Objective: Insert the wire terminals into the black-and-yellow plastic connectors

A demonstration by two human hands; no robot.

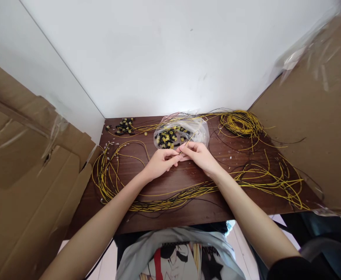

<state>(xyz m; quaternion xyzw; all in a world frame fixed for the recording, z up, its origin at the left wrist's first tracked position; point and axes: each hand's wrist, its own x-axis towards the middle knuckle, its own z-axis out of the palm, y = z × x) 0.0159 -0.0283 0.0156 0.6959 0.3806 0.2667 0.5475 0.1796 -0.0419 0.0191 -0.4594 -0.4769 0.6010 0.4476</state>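
Observation:
Both hands meet over the middle of the table, fingertips almost touching. My left hand point(162, 161) is closed in a pinch around a small dark piece, mostly hidden by the fingers. My right hand point(198, 153) pinches a thin yellow wire point(191, 137), whose end sticks up beyond the fingers. Just behind the hands lies a clear plastic bag point(204, 136) with several small black-and-yellow connectors point(168, 137) on it. A long bundle of yellow and black wires point(170, 201) runs across the table in front of the hands, passing beneath the forearms.
A coil of yellow wire point(240, 123) sits at the back right. More black-and-yellow connectors point(124, 126) are heaped at the back left, attached to wires. Cardboard sheets point(39, 182) wall the left side, and another cardboard panel point(313, 116) the right. A white wall point(170, 58) rises behind the brown table point(176, 175).

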